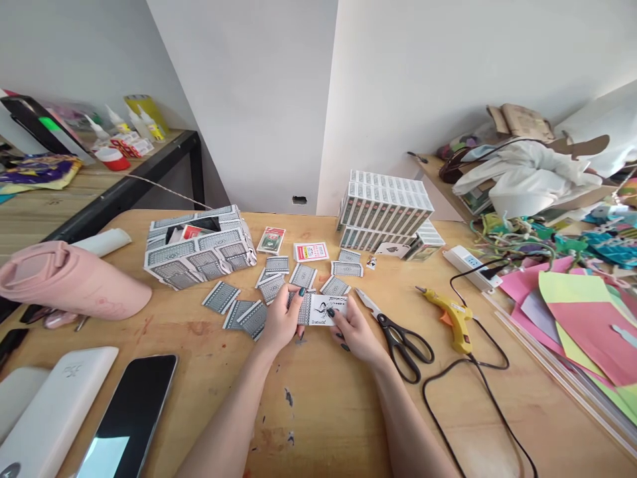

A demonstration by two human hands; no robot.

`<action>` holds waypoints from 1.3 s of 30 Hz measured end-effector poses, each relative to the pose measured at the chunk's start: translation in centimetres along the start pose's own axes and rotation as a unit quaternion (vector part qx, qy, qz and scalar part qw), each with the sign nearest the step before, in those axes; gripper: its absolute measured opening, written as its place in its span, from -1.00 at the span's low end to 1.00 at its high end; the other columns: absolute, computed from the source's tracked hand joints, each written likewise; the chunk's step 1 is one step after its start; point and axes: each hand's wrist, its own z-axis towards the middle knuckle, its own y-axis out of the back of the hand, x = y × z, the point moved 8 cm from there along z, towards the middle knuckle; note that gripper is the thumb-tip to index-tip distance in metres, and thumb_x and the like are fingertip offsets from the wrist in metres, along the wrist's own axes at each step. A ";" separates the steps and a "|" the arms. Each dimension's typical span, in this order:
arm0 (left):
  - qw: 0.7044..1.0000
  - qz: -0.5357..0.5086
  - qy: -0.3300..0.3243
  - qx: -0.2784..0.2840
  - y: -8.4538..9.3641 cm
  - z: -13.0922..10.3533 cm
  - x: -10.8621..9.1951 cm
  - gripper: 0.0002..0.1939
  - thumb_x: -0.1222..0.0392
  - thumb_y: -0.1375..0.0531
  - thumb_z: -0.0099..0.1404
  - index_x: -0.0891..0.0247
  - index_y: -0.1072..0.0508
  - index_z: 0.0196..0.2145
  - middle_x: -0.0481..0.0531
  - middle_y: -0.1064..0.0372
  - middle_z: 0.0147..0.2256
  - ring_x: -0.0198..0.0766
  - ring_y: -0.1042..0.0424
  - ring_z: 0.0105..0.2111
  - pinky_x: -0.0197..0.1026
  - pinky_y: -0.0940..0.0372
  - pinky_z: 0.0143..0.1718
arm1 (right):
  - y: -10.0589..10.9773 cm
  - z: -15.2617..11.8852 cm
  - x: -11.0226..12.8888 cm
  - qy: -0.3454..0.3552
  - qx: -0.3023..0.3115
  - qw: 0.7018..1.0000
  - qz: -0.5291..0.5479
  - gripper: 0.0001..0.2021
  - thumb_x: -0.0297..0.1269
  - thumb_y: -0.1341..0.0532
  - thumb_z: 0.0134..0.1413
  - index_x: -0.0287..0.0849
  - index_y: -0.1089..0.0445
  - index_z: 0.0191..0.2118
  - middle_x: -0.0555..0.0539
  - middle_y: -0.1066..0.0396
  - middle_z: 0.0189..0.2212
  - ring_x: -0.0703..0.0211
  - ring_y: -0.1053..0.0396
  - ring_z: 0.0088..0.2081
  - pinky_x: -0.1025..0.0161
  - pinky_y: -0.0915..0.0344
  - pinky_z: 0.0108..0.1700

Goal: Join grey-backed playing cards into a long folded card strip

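Between my two hands, above the table's middle, is a white joker playing card [323,310] with black print. My right hand [354,330] pinches its right end, thumb on top. My left hand [284,317] is closed on a patterned card back [302,309] at the joker's left end; whether the two are joined I cannot tell. Around them lie several folded grey-patterned cards [221,297], some overlapping. Behind stands a box covered in such cards [199,249], with a dark opening on top. Black-handled scissors [398,338] lie just right of my right hand.
Stacked card decks [383,209] stand at the back. A yellow glue gun [450,315] with a black cable, a power strip [470,265] and coloured paper [582,318] lie right. A pink tumbler [74,282], a phone [132,415] and a white power bank [60,405] occupy the left.
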 end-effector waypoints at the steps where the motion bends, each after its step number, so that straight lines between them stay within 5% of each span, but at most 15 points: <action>1: 1.000 0.002 -0.003 0.001 -0.1 0.0 0.0 -0.78 -0.03 -0.01 0.27 0.17 -0.16 -0.32 -0.24 -0.14 -0.71 -0.40 -0.14 -0.83 -0.38 -0.03 -0.82 | 0.0 0.0 0.0 -0.001 -0.005 1.000 -0.004 -0.68 -0.02 -0.07 0.11 -0.03 -0.06 -0.07 0.15 -0.07 -0.51 0.46 0.03 -0.65 0.50 0.02 -0.68; 6: 0.999 0.035 -0.026 -0.019 -0.1 0.0 -0.2 -0.78 -0.03 0.02 0.29 0.17 -0.16 -0.31 -0.25 -0.11 -0.76 -0.38 -0.16 -0.83 -0.39 -0.03 -0.82 | 0.2 0.0 -0.3 -0.005 -0.042 0.999 -0.022 -0.64 -0.01 -0.06 0.11 -0.01 -0.03 -0.02 0.14 -0.08 -0.50 0.44 -0.01 -0.63 0.48 -0.05 -0.65; 32: 1.000 0.003 -0.018 -0.006 -1.5 -0.7 -0.6 -0.76 -0.05 0.01 0.27 0.18 -0.18 -0.33 -0.22 -0.13 -0.66 -0.45 -0.08 -0.86 -0.38 0.01 -0.86 | -1.2 0.0 0.4 0.018 0.007 1.000 0.002 -0.71 -0.02 -0.06 0.13 -0.07 -0.05 -0.15 0.22 -0.01 -0.65 0.45 0.07 -0.72 0.49 0.01 -0.71; 35: 0.998 -0.016 -0.032 -0.042 -0.8 -0.8 -1.1 -0.75 -0.06 -0.03 0.25 0.19 -0.21 -0.32 -0.24 -0.10 -0.69 -0.45 -0.07 -0.86 -0.38 0.03 -0.87 | -1.1 0.2 -0.1 0.010 -0.010 1.000 0.009 -0.71 0.03 -0.01 0.14 -0.10 -0.09 -0.23 0.21 -0.07 -0.69 0.43 0.02 -0.76 0.46 0.00 -0.74; 39: 0.977 -0.080 -0.048 -0.194 2.8 -0.8 -1.2 -0.72 -0.06 -0.08 0.22 0.20 -0.21 -0.28 -0.23 -0.14 -0.66 -0.43 -0.14 -0.84 -0.38 0.00 -0.85 | 0.3 0.4 -0.4 0.035 -0.121 0.991 -0.042 -0.62 0.05 0.12 0.18 -0.16 -0.20 -0.31 0.09 -0.17 -0.65 0.34 -0.15 -0.71 0.38 -0.08 -0.69</action>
